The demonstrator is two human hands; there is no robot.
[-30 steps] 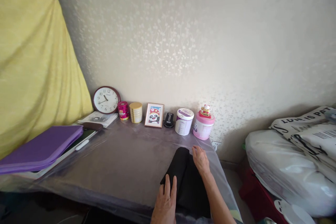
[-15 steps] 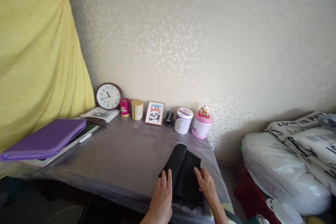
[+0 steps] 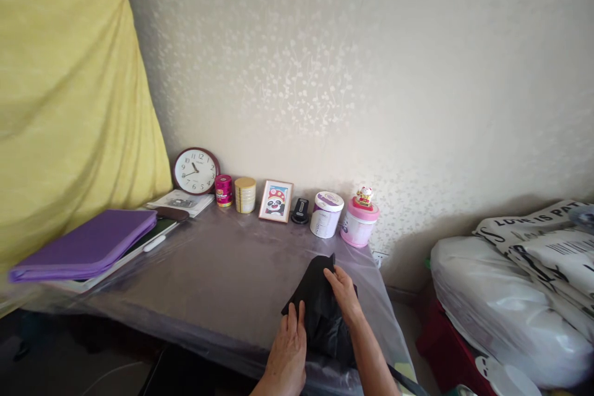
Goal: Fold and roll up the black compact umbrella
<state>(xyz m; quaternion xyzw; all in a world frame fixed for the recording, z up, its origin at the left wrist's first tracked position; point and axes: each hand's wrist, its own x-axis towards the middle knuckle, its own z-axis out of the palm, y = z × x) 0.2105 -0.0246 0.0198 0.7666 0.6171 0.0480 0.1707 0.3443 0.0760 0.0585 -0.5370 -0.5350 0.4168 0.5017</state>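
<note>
A folded black cloth (image 3: 315, 303) lies near the front right corner of a table (image 3: 223, 272) covered in clear plastic. My left hand (image 3: 288, 346) rests flat on the cloth's near left edge, fingers stretched out together. My right hand (image 3: 344, 291) lies on top of the cloth near its far end, and its fingers seem to pinch a raised fold of the fabric.
Along the wall stand a round clock (image 3: 195, 171), a pink tin (image 3: 223, 190), a gold tin (image 3: 244, 195), a framed panda picture (image 3: 275, 201), a white tub (image 3: 326, 215) and a pink jar (image 3: 359, 224). A purple folder (image 3: 88, 244) lies left. White bags (image 3: 510, 297) are stacked right.
My right hand moved from the cloth's far end back to its near right side, then onto its top, lifting a fold. The cloth looks more bunched. My left hand stayed in place.
</note>
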